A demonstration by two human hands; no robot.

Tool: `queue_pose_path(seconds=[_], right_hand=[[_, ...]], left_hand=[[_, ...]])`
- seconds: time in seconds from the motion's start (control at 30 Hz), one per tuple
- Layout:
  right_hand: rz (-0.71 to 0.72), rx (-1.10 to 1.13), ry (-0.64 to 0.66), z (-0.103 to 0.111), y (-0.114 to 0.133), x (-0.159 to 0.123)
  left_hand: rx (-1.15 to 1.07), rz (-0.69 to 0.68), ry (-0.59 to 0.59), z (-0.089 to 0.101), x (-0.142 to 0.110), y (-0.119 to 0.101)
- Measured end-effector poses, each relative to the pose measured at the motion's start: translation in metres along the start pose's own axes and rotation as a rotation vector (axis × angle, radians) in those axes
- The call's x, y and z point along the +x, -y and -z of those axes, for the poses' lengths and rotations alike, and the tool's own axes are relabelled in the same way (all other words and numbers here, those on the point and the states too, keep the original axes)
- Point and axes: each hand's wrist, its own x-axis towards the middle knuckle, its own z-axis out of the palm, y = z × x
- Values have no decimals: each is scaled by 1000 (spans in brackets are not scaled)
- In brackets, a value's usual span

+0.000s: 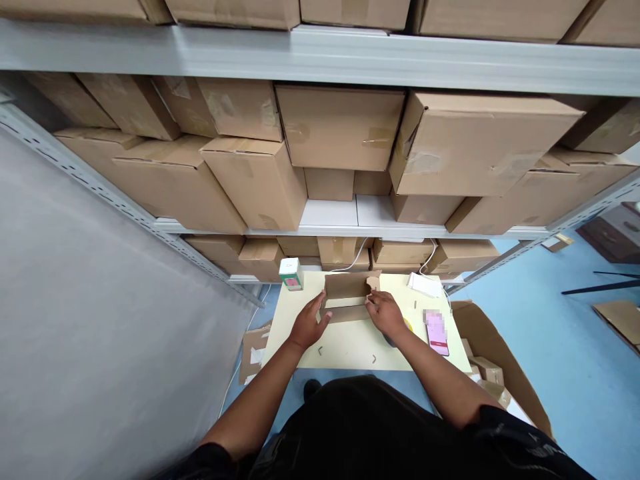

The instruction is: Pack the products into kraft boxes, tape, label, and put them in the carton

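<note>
A small flat-cut cardboard box (349, 293) lies half folded on a pale yellow table (350, 347), its back flap standing up. My left hand (309, 321) rests against the box's left side, fingers stretched along the edge. My right hand (385, 312) pinches the box's right flap between thumb and fingers. Both forearms reach in from the bottom of the view.
A small white-and-green carton (291, 273) stands at the table's back left. A phone with a pink screen (437, 332) and a white adapter with cables (424, 283) lie on the right. An open carton of small boxes (493, 373) sits on the blue floor. Shelves of cardboard boxes (340, 127) rise behind.
</note>
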Motion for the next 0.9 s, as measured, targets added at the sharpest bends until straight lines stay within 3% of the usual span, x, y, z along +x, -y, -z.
queue_pose_path(seconds=[0.17,0.47,0.67,0.9], right_hand=[[27,-3,79,9,5,4],[72,101,214,23,-13,8],[55,178,110,17,-23,6],[53,238,87,9,-29,4]], left_hand=[[61,-101,114,-1,-2,1],[31,-55,135,8,24,7],[86,-51,102,6,29,8],[43,-131,114,4,20,17]])
